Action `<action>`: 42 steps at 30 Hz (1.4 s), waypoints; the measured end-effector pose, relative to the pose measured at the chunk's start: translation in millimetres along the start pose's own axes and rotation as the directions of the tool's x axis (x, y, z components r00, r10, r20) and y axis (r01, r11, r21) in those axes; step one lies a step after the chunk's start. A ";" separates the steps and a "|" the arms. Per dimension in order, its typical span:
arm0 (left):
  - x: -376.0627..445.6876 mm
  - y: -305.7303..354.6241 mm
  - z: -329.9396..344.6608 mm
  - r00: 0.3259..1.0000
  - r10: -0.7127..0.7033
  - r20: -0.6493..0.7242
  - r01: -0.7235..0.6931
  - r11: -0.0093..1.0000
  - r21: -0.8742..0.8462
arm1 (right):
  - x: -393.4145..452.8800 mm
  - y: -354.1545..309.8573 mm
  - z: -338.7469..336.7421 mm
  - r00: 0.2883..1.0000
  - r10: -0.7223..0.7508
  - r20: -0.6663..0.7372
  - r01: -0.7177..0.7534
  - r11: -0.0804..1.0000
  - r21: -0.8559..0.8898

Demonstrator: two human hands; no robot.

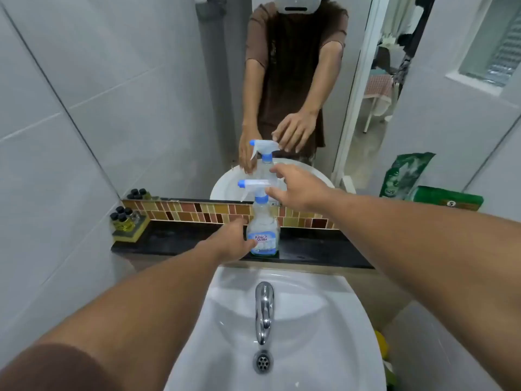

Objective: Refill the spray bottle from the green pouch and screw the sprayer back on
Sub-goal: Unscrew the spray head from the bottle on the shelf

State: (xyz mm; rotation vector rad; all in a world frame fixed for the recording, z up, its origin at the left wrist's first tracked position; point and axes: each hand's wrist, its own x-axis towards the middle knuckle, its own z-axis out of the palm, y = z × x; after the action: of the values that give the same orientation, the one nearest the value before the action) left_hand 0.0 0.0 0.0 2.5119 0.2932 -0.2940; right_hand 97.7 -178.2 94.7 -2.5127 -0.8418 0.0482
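The spray bottle (262, 235) stood upright on the dark table (174, 241) behind the white sink (324, 320), right in front of the mirror (169, 108). Its white and blue sprayer (255, 185) was on top of it. The left hand (232, 242) was at the lower left side of the bottle, with its grip touching the label, but I cannot tell if the fingers were closed around it. The right hand (300, 187) was up by the sprayer, with its grip spread apart and its fingertips very near the sprayer's back end, holding nothing. The green pouch (448, 200) lay well off to the right on the same table, against the wall. Some small bottles with black caps (124, 217) sat at the left end. A shiny tap (264, 311) hung over the sink.
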 end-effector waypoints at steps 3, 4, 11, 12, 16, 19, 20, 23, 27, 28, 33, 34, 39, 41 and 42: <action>15.9 5.0 10.0 0.996 -0.013 -0.088 -0.003 0.983 -0.185 | 17.2 -12.3 3.7 0.994 -0.056 0.093 0.065 0.994 -0.092; 21.1 7.0 13.1 0.992 -0.012 -0.125 -0.016 0.976 -0.218 | 21.3 -17.2 4.9 0.990 -0.038 0.133 0.054 0.991 -0.121; 55.3 9.2 27.9 0.960 -0.054 -0.274 -0.100 0.850 -0.517 | 39.2 -20.1 17.2 0.987 0.041 0.157 -0.013 0.985 -0.172; 59.0 8.6 29.2 0.963 -0.050 -0.266 -0.108 0.830 -0.547 | 40.0 -20.8 17.2 0.988 0.028 0.151 0.000 0.984 -0.181; 64.6 7.6 29.3 0.967 -0.058 -0.250 -0.086 0.845 -0.528 | 47.1 -29.6 18.0 0.980 -0.028 0.196 0.087 0.951 -0.297; 68.7 7.1 26.9 0.959 -0.053 -0.280 -0.081 0.891 -0.447 | 52.0 -38.3 19.1 0.982 0.008 0.188 0.062 0.931 -0.359; 69.6 7.4 26.4 0.959 -0.047 -0.280 -0.085 0.893 -0.441 | 53.0 -40.8 19.6 0.984 0.036 0.174 0.033 0.925 -0.380; 69.8 9.5 27.7 0.964 -0.049 -0.261 -0.084 0.875 -0.476 | 55.7 -52.6 17.3 0.979 0.109 0.174 -0.023 0.902 -0.432; 69.4 12.1 25.8 0.964 -0.108 -0.243 -0.040 0.844 -0.535 | 57.3 -63.9 2.5 0.910 0.236 0.342 -0.057 0.885 -0.462; 69.6 14.1 24.3 0.962 -0.118 -0.248 -0.028 0.856 -0.517 | 58.9 -62.7 0.3 0.901 0.253 0.353 -0.050 0.867 -0.496; 62.7 20.3 22.5 0.918 -0.189 -0.349 0.094 0.958 -0.271 | 64.7 -57.9 8.2 0.972 0.128 0.196 -0.001 0.839 -0.544; 60.9 20.6 22.8 0.907 -0.191 -0.376 0.106 0.966 -0.236 | 65.2 -57.1 9.8 0.981 0.095 0.168 0.014 0.833 -0.552; 56.6 27.5 24.5 0.869 -0.244 -0.431 0.149 0.959 -0.242 | 61.4 -47.1 9.3 0.983 0.072 0.169 0.021 0.870 -0.493; 55.5 30.6 25.7 0.856 -0.259 -0.447 0.153 0.954 -0.260 | 60.3 -43.2 11.5 0.977 0.070 0.201 0.019 0.911 -0.412; 55.3 32.1 25.7 0.854 -0.266 -0.446 0.158 0.951 -0.266 | 59.0 -42.0 12.4 0.975 0.060 0.213 0.024 0.928 -0.371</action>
State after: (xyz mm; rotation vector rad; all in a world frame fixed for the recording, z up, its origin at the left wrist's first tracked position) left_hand 57.6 -32.8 -18.7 2.2967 0.7639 0.2754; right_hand 119.7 -109.8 109.9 -2.9125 -0.9940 0.1955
